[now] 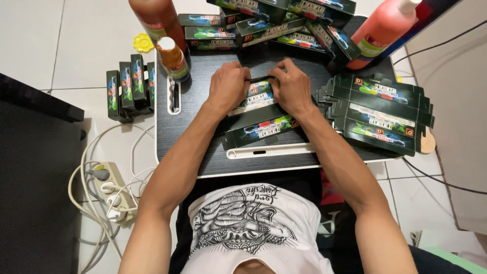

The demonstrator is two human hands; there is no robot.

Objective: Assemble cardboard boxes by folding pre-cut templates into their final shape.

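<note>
My left hand [228,86] and my right hand [291,86] both grip a small dark carton [257,95] with green and blue print, held just above the dark lap table [203,152]. The fingers of both hands press at the carton's far end. A flat unfolded carton [264,129] of the same kind lies under my wrists, nearer to me.
A stack of flat cartons [380,111] lies at the right. Folded cartons [274,25] are piled at the far edge, and more stand on the floor at the left [129,86]. Two large orange bottles [157,20] [380,33], a small bottle [173,60], a power strip [114,195].
</note>
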